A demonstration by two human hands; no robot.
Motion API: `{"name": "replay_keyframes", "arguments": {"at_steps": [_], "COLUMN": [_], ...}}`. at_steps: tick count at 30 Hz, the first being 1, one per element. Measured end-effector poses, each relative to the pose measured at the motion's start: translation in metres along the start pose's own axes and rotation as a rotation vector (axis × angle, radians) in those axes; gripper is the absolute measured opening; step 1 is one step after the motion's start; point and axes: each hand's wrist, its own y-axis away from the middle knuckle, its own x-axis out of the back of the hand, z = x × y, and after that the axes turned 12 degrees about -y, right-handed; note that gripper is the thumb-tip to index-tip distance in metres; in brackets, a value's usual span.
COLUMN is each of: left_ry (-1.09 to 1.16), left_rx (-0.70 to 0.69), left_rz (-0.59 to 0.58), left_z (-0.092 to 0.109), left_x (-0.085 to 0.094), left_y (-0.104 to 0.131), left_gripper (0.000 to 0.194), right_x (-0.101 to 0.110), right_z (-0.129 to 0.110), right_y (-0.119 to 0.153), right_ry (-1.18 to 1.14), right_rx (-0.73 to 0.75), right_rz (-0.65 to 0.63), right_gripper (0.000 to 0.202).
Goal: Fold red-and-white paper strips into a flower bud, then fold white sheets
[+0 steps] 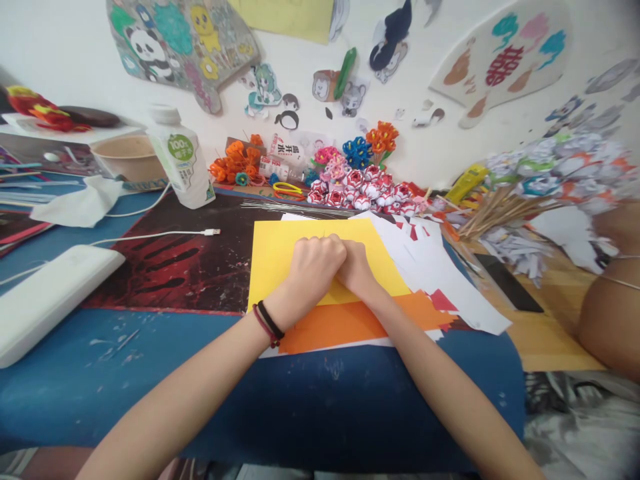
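My left hand, with dark bands at the wrist, is closed in a fist, knuckles up. Pressed against its right side, my right hand is also closed and partly covered by the left. Whatever the fingers may hold is hidden; a faint thin tip seems to show by the knuckles. Both hands are over a sheet of yellow paper. Nearer to me, a piece of orange paper with ragged ends overlaps the yellow sheet under my forearms. White paper lies beneath and to the right, with red scraps on it.
Several paper flowers and thin wires line the back. At left are a white bottle, a bowl, a white power bank and a cable. A bunch of paper flowers on sticks lies right.
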Motion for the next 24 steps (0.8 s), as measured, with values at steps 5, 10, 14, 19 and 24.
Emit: {"name": "replay_keyframes", "arguments": {"at_steps": [5, 10, 14, 19, 24], "left_ry": [0.005, -0.008, -0.006, -0.013, -0.002], "left_rx": [0.026, 0.004, -0.004, 0.014, 0.016], "left_rz": [0.001, 0.064, 0.111, 0.136, 0.131], "left_z": [0.002, 0.0, -0.001, -0.004, -0.01], "left_x": [0.0, -0.002, -0.007, -0.012, -0.014], "left_y": [0.0, 0.002, 0.003, 0.003, 0.002], "left_gripper": [0.023, 0.026, 0.026, 0.026, 0.024], "right_x": [-0.002, -0.003, -0.002, 0.002, 0.005], "right_z": [0.004, 0.005, 0.005, 0.001, -0.002], "right_y": [0.001, 0.002, 0.003, 0.006, 0.009], "right_ry": [-0.033, -0.09, -0.15, -0.256, -0.367], "right_rx": [0.028, 0.056, 0.062, 0.053, 0.031], "right_rz": [0.008, 0.018, 0.03, 0.044, 0.044], "right_gripper": [0.022, 0.019, 0.019, 0.016, 0.014]}}
